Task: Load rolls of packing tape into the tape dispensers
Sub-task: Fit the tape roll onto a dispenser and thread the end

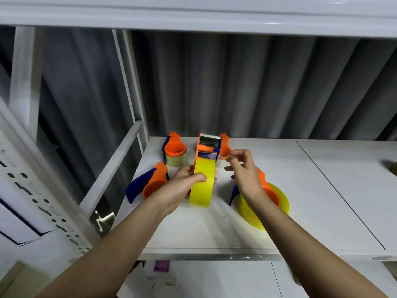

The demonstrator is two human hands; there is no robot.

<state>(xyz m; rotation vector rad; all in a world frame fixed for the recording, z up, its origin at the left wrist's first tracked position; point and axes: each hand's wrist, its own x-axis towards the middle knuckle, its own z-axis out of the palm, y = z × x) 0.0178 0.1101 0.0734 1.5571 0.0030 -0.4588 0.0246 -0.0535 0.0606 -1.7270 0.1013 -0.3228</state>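
Note:
My left hand [182, 186] grips an orange dispenser [207, 150] with a yellow tape roll [202, 186] seated in it, held upright above the white shelf [300, 201]. Its metal blade points away from me. My right hand [240, 166] hovers just right of the dispenser's blue flap, fingers pinched together near the tape end; whether it holds the tape I cannot tell. An orange and blue dispenser [150, 186] without a roll lies at the left. Another dispenser sits in a yellow roll [266, 203] under my right wrist.
Two more orange dispensers stand at the back: one [175, 153] on a clear roll, one [224, 151] partly hidden behind the held dispenser. White shelf uprights [129, 87] rise at the left, a shelf beam [193, 14] runs overhead, and a lower shelf [214, 280] lies below.

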